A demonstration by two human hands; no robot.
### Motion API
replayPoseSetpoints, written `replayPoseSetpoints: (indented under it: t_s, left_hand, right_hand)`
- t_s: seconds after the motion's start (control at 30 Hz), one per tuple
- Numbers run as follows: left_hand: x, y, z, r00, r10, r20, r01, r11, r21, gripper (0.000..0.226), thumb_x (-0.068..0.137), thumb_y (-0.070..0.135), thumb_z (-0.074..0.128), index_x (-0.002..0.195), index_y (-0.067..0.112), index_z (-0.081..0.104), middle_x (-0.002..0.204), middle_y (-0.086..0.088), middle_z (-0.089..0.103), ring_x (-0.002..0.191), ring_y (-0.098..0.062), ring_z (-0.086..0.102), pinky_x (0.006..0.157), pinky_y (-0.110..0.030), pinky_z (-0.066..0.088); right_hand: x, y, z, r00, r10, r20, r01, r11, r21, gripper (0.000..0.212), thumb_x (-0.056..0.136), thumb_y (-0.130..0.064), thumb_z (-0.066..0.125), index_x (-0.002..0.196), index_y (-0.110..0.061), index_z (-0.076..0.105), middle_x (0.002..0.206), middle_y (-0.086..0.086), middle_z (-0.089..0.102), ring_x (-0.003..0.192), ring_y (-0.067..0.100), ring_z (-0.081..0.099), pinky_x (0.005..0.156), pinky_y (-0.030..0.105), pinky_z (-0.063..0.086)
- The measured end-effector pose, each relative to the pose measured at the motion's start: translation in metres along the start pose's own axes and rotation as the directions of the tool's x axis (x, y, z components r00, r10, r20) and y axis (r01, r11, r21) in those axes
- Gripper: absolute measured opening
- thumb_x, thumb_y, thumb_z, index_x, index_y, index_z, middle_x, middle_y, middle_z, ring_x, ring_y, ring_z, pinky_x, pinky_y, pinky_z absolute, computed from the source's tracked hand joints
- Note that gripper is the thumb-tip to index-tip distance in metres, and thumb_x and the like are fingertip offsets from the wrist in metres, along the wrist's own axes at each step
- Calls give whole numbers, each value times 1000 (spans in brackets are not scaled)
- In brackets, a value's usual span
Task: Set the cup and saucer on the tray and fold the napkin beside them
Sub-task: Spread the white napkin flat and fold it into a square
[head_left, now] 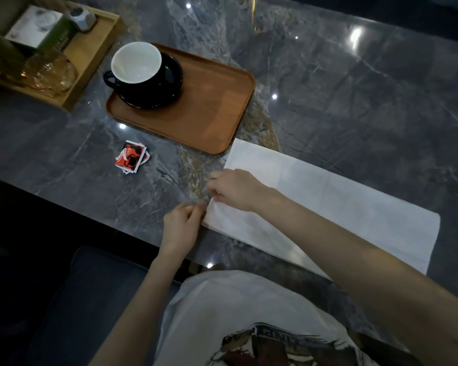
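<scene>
A dark cup with a white inside [136, 62] stands on its dark saucer [167, 93] at the far left end of the brown tray [209, 109]. A white napkin [354, 204] lies flat as a long strip on the grey marble table, right of the tray's near corner. My right hand [233, 188] pinches the napkin's left end near its front corner. My left hand [181, 225] pinches the same left edge just below it, at the table's front edge.
A red and white sachet [131, 157] lies on the table left of my hands. A light wooden box tray [90, 56] at the back left holds a green box [37, 30], an amber glass dish [49, 72] and a small grey object [82, 18].
</scene>
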State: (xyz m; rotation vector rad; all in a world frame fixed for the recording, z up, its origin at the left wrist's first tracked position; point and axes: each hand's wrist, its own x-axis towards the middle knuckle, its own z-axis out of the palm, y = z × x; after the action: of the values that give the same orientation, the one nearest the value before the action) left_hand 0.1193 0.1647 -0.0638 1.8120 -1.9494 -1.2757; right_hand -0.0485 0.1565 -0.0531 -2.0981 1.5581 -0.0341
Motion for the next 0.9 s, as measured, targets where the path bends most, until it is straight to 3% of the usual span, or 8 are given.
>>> replayPoseSetpoints:
  t_s: [0.07,0.2,0.3,0.73,0.83,0.9]
  left_hand:
    - [0,0,-1,1000,-3,6,3,1000,2,42,91,29,54,70,-5,66,79,-18,66,77,-30,63,78,-39,50]
    - [-4,5,1,997,68,-34,-63,989,136,9,78,11,69,81,3,72,87,-13,70,81,-26,64,74,-22,40]
    - [-3,5,1,993,86,-82,-71,983,168,6,76,3,66,78,-1,70,84,-17,70,77,-27,62,65,-17,33]
    - [1,5,0,990,129,-58,-116,975,188,4,73,4,69,71,0,69,79,-14,70,70,-17,57,59,-11,29]
    - [2,5,2,989,142,-48,-130,970,205,6,73,2,67,69,-3,67,76,-16,69,67,-16,54,58,-13,33]
    - [2,5,4,988,141,-64,-125,971,202,10,72,7,70,72,-1,65,76,-14,66,67,-17,54,64,-23,39]
  right_hand:
    - [4,-3,1,1000,7,12,-6,998,-68,14,90,-11,48,97,-9,60,106,10,55,94,28,54,64,35,36]
    - [7,-6,5,999,12,33,-8,990,-140,15,92,-11,45,102,-11,57,111,10,52,99,29,50,65,34,34]
    - [6,-4,7,1000,14,24,-11,988,-152,15,93,-11,45,103,-12,55,112,10,51,101,29,49,65,34,34]
    - [11,-13,-1,994,61,90,-38,971,-235,29,95,-12,39,121,-20,51,122,13,49,110,32,47,77,37,39]
    - [7,-12,2,997,51,50,-40,980,-194,26,92,-11,46,117,-17,52,121,12,46,107,31,48,70,36,37]
    - [3,-9,5,999,37,-19,-39,987,-157,26,89,-12,50,116,-14,51,121,12,45,105,31,48,64,34,33]
